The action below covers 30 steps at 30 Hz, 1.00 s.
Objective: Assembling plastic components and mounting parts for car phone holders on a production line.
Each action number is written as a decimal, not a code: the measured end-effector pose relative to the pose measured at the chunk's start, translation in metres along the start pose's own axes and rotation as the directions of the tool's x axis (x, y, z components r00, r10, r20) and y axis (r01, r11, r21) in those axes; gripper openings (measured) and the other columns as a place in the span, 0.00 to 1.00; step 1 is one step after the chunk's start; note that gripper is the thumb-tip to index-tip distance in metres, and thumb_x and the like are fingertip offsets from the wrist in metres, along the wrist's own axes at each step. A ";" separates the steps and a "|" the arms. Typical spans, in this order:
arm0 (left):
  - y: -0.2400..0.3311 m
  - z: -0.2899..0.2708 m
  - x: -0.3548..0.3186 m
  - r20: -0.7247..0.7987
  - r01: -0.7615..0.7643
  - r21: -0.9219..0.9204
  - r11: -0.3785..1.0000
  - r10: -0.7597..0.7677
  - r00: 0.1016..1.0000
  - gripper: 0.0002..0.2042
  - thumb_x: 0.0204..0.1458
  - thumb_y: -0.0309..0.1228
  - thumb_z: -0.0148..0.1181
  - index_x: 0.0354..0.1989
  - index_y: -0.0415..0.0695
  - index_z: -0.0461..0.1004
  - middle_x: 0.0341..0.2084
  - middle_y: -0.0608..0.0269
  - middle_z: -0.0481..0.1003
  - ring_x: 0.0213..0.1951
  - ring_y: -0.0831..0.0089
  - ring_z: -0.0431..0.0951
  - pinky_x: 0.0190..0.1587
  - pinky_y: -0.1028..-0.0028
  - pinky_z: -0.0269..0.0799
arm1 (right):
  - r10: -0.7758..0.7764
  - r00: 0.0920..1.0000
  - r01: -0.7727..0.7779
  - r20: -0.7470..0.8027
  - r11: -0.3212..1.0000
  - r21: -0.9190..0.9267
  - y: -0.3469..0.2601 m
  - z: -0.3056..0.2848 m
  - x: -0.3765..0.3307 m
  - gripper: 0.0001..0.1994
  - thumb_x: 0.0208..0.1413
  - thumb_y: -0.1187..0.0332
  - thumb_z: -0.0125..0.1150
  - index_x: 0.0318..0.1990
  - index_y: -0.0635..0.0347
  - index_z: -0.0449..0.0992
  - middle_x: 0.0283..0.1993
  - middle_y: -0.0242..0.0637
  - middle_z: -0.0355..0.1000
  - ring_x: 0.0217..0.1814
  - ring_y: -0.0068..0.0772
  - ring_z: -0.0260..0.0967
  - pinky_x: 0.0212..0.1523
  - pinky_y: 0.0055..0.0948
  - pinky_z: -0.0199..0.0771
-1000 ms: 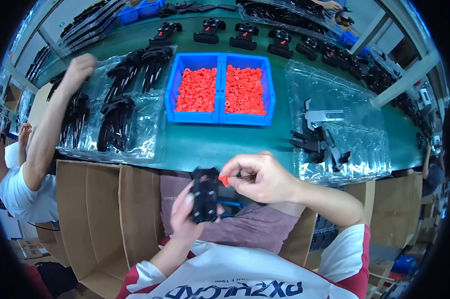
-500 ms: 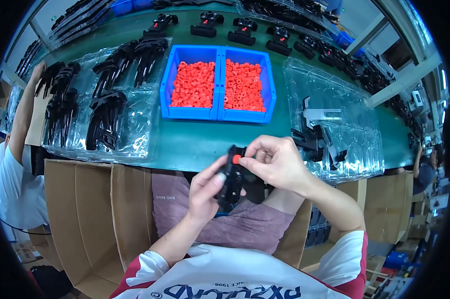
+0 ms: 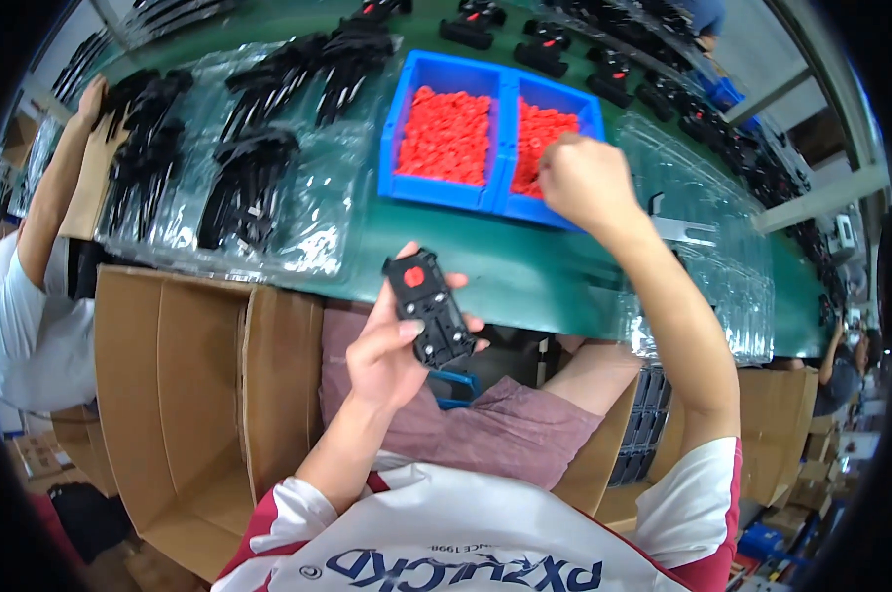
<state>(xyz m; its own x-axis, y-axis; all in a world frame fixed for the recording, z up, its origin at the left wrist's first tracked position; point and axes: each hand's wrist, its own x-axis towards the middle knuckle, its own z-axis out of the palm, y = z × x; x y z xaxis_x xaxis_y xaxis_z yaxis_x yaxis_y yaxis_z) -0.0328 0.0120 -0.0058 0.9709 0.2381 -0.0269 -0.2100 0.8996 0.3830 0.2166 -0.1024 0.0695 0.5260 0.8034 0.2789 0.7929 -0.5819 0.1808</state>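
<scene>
Over my lap, near the table's front edge, my left hand [image 3: 379,363] is closed round a black plastic part [image 3: 436,321], its thumb along one side. A round red piece [image 3: 413,277] sits at the far end of that part; small screw-like spots show at the near end. My right hand [image 3: 589,183] is over the right one of two joined blue bins [image 3: 500,163], fingers curled down among small red plastic pieces [image 3: 539,133]. Its fingertips are hidden, so what they pinch cannot be made out. More red pieces [image 3: 446,138] fill the left bin.
Clear plastic trays with black parts [image 3: 249,187] lie at left. Another clear tray [image 3: 703,266] and a pale bracket [image 3: 685,230] are at right. Black assemblies with red spots [image 3: 543,47] line the far side. Cardboard boxes [image 3: 175,385] flank my legs; a co-worker's arm [image 3: 53,202] reaches in at left.
My right hand has left the red piece on the black part and moved away to the right bin. My left hand has turned the part so its face shows. The view has shifted.
</scene>
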 end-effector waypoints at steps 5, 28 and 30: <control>0.006 -0.005 0.006 0.069 0.078 -0.103 0.992 -0.071 0.995 0.40 0.44 0.25 0.48 0.71 0.50 0.43 0.55 0.42 0.63 0.44 0.45 0.75 0.43 0.49 0.77 | -0.012 0.994 0.090 -0.111 0.679 0.729 -0.059 -0.052 -0.026 0.07 0.41 0.79 0.64 0.31 0.65 0.80 0.27 0.38 0.75 0.25 0.33 0.70 0.29 0.27 0.70; 0.047 -0.014 -0.030 -0.208 -0.190 -0.011 0.982 0.183 0.961 0.30 0.52 0.23 0.47 0.66 0.41 0.51 0.41 0.44 0.71 0.32 0.59 0.78 0.33 0.65 0.79 | -0.294 0.885 -0.190 0.361 0.480 0.857 -0.216 -0.033 0.085 0.12 0.53 0.68 0.58 0.25 0.70 0.79 0.17 0.38 0.71 0.13 0.33 0.61 0.16 0.29 0.64; 0.050 -0.012 -0.033 -0.209 -0.223 -0.015 0.975 0.215 0.954 0.29 0.52 0.23 0.48 0.65 0.40 0.53 0.39 0.44 0.72 0.30 0.59 0.78 0.32 0.66 0.79 | -0.304 0.826 -0.294 0.474 0.486 0.823 -0.222 -0.032 0.095 0.13 0.54 0.67 0.57 0.24 0.70 0.78 0.16 0.37 0.71 0.11 0.28 0.59 0.14 0.27 0.61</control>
<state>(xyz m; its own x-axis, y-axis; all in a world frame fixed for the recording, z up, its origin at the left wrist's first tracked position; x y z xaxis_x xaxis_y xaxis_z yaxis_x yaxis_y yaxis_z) -0.0768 0.0531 0.0029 0.8566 0.4976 -0.1365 -0.4233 0.8291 0.3653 0.0807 0.0989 0.0857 0.3392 0.9006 -0.2718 0.4837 -0.4148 -0.7707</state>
